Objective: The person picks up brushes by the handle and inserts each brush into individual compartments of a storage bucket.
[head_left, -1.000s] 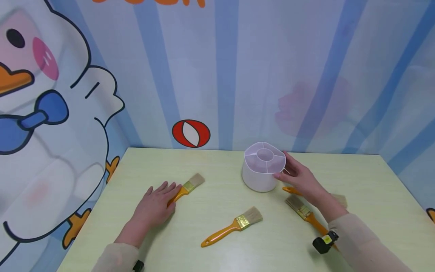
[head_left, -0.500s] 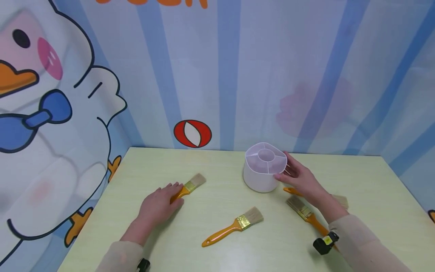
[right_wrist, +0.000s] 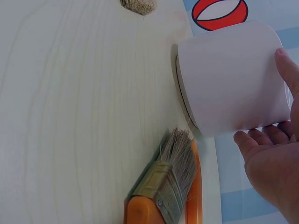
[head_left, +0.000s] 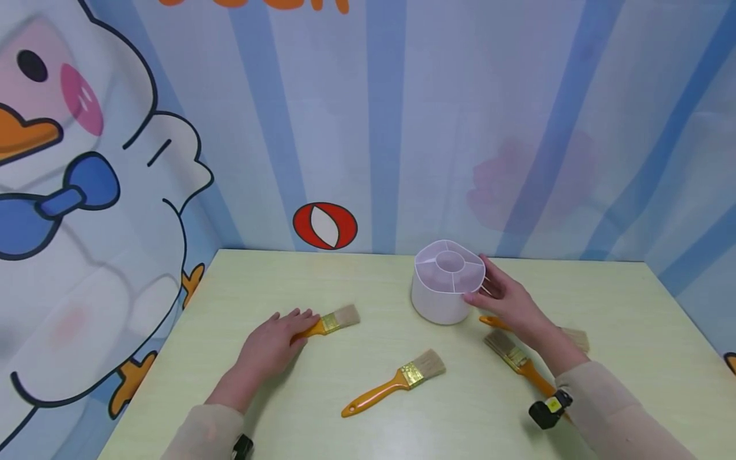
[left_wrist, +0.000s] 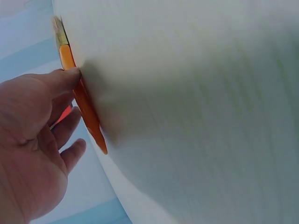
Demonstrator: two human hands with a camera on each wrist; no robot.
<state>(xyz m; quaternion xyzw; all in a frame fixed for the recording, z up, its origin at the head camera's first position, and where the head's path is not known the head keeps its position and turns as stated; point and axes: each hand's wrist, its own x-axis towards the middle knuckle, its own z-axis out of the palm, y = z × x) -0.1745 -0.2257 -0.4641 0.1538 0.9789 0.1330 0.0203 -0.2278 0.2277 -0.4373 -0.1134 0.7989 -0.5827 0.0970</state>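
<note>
The right hand (head_left: 510,305) curls its fingers round a white divided organizer (head_left: 439,306) on a desk (head_left: 287,278); left of that organizer the left hand's (head_left: 270,348) fingers pinch one flat paintbrush (head_left: 330,323), a second paintbrush (head_left: 397,382) lies front-left, two more paintbrushes (head_left: 520,365) front-right, cropped unreadable orange lettering (head_left: 284,3) above.

The brush (head_left: 398,382) at six o'clock has an orange handle (head_left: 370,400), gold ferrule (head_left: 411,375), beige bristles (head_left: 430,363); the four-o'clock container (head_left: 439,307) seems white, perhaps lilac; the twelve-o'clock backdrop (head_left: 386,128) is blue-striped.
</note>
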